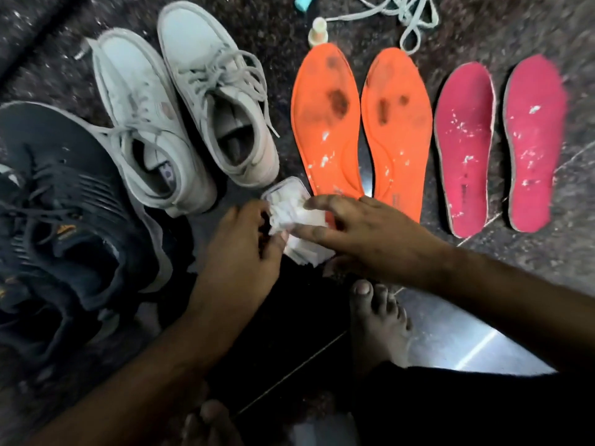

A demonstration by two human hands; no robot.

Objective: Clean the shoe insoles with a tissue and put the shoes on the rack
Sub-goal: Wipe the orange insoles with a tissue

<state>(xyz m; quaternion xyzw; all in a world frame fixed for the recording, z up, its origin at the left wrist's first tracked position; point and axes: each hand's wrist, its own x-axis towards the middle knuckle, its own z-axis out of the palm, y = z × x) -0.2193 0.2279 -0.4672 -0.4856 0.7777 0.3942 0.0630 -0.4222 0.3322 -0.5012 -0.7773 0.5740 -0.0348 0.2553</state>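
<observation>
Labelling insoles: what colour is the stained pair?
Orange insoles, with dark stains near the toes; head view.

Beyond the right hand (363,226) the orange insoles (360,123) block the floor (483,33); white shoes (186,117) (laces trailing) crowd its left.
</observation>
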